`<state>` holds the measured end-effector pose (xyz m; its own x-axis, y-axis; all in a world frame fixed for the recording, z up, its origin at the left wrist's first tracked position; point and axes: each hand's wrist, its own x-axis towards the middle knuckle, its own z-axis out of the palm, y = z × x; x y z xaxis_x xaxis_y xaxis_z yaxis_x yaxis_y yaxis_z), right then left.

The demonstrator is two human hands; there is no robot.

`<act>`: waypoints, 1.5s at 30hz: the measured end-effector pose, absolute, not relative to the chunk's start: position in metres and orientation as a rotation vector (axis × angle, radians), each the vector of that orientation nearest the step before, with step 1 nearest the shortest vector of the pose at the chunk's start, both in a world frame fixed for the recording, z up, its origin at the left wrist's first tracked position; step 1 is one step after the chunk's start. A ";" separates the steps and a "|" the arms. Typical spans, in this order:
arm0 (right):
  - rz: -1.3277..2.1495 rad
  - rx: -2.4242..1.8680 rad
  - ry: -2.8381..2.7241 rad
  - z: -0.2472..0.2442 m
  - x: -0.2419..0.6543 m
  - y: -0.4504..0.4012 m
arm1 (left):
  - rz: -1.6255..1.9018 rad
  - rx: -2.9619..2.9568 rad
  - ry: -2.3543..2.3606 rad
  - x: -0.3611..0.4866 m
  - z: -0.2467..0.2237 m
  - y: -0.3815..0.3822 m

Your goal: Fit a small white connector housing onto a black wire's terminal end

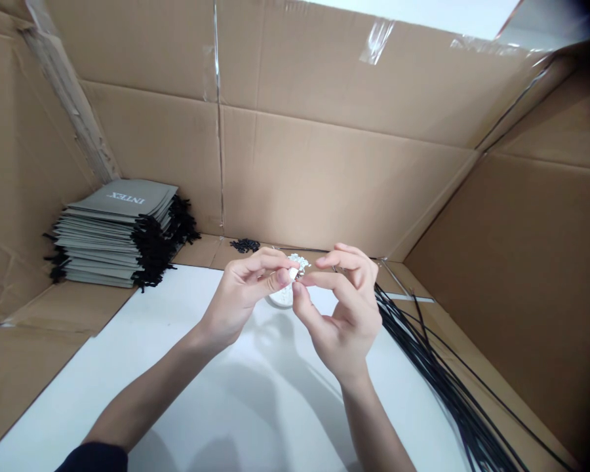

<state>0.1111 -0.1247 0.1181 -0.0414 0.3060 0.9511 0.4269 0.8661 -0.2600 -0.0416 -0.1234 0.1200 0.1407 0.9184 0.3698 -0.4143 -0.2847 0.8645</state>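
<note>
Between the thumb and forefinger of my left hand (243, 292) is a small white piece (293, 273), too small to tell its kind. My right hand (344, 308) meets it from the other side, thumb and forefinger pinched at the piece's edge, the other fingers raised and curled. Whatever sits in that right pinch is too small to make out. Behind and below the fingertips stands a round white dish (281, 298), partly hidden by my hands. A little heap of small white and clear pieces (299, 262) lies just beyond.
A stack of grey INTEX pouches (103, 229) with black cords is at the back left. Small black pieces (244, 245) lie by the back wall. Long black cords (432, 367) run along the right. Cardboard walls (344, 177) enclose the white table (177, 393).
</note>
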 end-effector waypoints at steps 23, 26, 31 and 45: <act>0.359 -0.658 -1.576 0.115 0.109 -0.133 | 1.502 1.214 0.600 -0.033 0.120 -0.126; 0.417 -0.634 -1.534 0.114 0.106 -0.134 | 1.462 1.151 0.550 -0.031 0.121 -0.127; 0.537 -0.658 -1.476 0.112 0.104 -0.134 | 1.279 0.921 0.474 -0.034 0.121 -0.126; 0.607 -0.663 -1.392 0.112 0.102 -0.136 | 1.293 0.819 0.497 -0.031 0.118 -0.127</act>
